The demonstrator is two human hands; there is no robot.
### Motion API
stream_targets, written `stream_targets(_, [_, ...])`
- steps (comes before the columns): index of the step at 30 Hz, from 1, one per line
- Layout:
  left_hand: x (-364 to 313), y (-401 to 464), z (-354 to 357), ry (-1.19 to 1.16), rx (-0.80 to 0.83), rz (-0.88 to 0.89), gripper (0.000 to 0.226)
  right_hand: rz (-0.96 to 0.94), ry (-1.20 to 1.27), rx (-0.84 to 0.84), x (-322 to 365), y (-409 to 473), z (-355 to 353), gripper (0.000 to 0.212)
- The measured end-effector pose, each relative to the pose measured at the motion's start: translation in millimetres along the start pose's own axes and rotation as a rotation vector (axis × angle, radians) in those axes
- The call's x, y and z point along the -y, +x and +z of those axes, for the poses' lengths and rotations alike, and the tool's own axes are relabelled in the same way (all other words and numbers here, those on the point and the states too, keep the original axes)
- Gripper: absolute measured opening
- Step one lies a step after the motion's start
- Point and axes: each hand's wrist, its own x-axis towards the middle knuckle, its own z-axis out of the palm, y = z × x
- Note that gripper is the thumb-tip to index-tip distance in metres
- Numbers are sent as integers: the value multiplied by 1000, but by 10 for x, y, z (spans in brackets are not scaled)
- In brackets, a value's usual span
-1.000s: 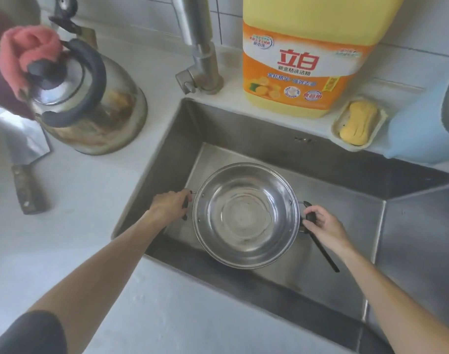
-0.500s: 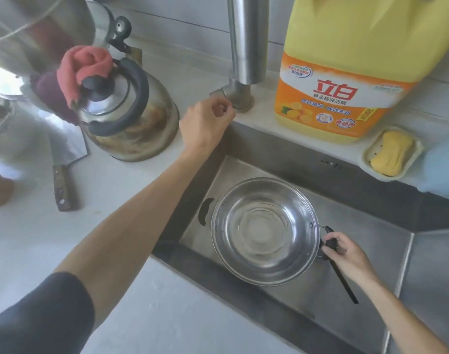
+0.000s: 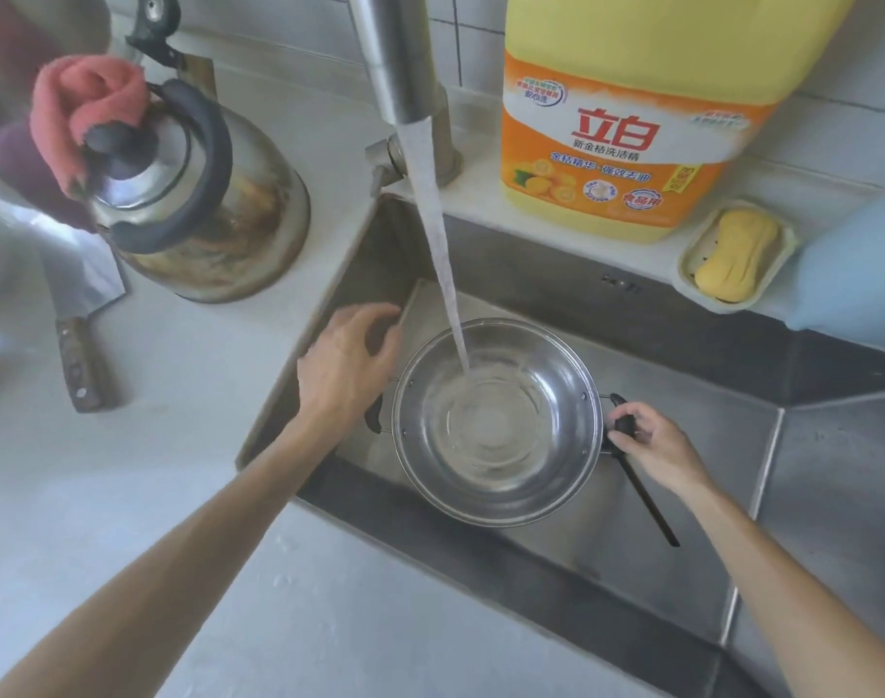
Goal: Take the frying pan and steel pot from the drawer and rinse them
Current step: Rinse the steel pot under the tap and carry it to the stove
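Water streams from the faucet [image 3: 400, 57] straight into the steel pot [image 3: 498, 420], which sits in the sink [image 3: 682, 345]. The right hand [image 3: 654, 445] grips the pot's right handle. The left hand [image 3: 347, 365] hovers over the sink's left edge just beside the pot, fingers relaxed, holding nothing. A kettle [image 3: 198, 204] stands on the table [image 3: 128, 471], far left.

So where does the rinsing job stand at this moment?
Done: the steel pot is out of the drawer and in the sink. In hand: water from the tap runs into it while the right hand grips its side handle; the left hand hovers open beside it. Left: finishing this rinse; no frying pan is clearly visible.
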Motion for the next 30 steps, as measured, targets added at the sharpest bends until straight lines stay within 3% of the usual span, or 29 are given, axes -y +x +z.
stream_targets(3, [327,-229,217,239,535,-235,46,0,-14,3,7,20,0,15])
stream_targets(5, [488,-200,333,157,670,-341,43,-3,-14,-8,27,29,12,14])
stream_targets(8, [605,-159,432,-120,665,-380,29,7,-9,-30,-12,63,51,14])
stream_targets(11, [573,-114,366,-253,487,-271,19,40,-1,-21,-68,101,83,16])
stream_targets(15, [322,-56,39,-7,288,-35,16,152,71,97,-151,28,177,17])
stream_targets(18, [119,-97,-336,16,245,19,14,230,254,189,-127,-10,174,18])
stream_targets(21, [213,-143,-519,-75,419,-94,21,171,182,120,141,58,-36,21])
stream_targets(26, [602,-318,-177,-36,853,-212,11,-118,-132,5,949,146,-459,18])
stream_targets(28, [668,-393,14,-14,920,-186,6,-249,-212,-19,1174,45,-528,20])
stream_targets(30, [724,-412,141,43,848,-145,8,-357,-208,-43,1236,-103,-548,19])
